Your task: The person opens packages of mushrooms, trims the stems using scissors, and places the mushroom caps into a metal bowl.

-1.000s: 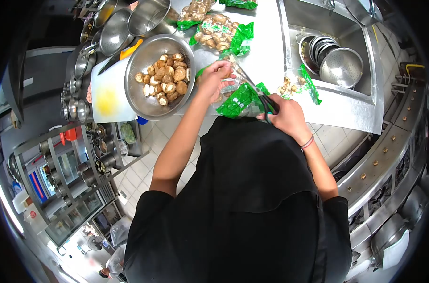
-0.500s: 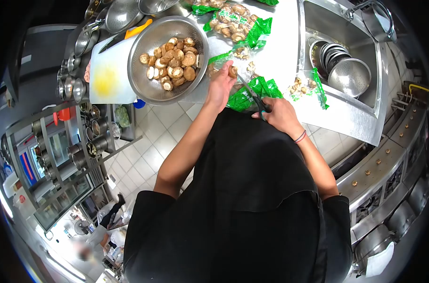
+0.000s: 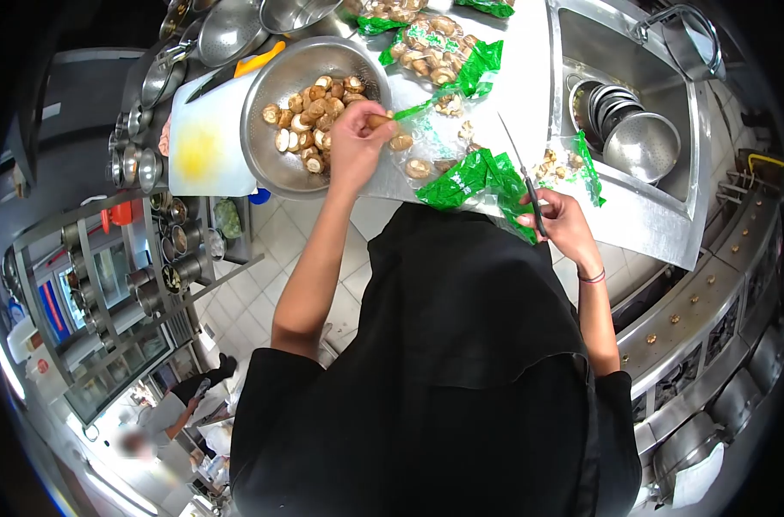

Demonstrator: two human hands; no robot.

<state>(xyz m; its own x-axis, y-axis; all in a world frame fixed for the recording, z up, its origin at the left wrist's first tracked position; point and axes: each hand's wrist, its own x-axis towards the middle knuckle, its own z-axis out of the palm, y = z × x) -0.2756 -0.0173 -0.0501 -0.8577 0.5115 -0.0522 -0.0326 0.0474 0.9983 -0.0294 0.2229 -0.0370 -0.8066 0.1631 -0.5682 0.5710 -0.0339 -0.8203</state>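
Observation:
Brown mushrooms (image 3: 310,116) with pale cut undersides fill the middle of a perforated steel colander (image 3: 258,142). At its right rim, my left hand (image 3: 356,146) is closed, a mushroom (image 3: 380,121) pinched in the fingertips. My right hand (image 3: 563,222) grips black-handled scissors (image 3: 532,194) by the handles, blades pointing away from me over the counter. Between my hands lies an opened clear-and-green plastic bag (image 3: 468,183) with loose mushrooms in and around it. Mushroom stems (image 3: 550,168) rest on another bag at the right.
Behind sits a full mushroom bag (image 3: 435,47). A cutting board (image 3: 204,142) with a yellow-handled knife (image 3: 258,60) lies left of the colander. At right, a sink (image 3: 698,129) holds stacked pans and a strainer (image 3: 642,146). Another person (image 3: 172,418) stands far off at lower left.
My left hand has moved left to the colander with the mushroom. My right hand has drawn the scissors right, away from the left hand.

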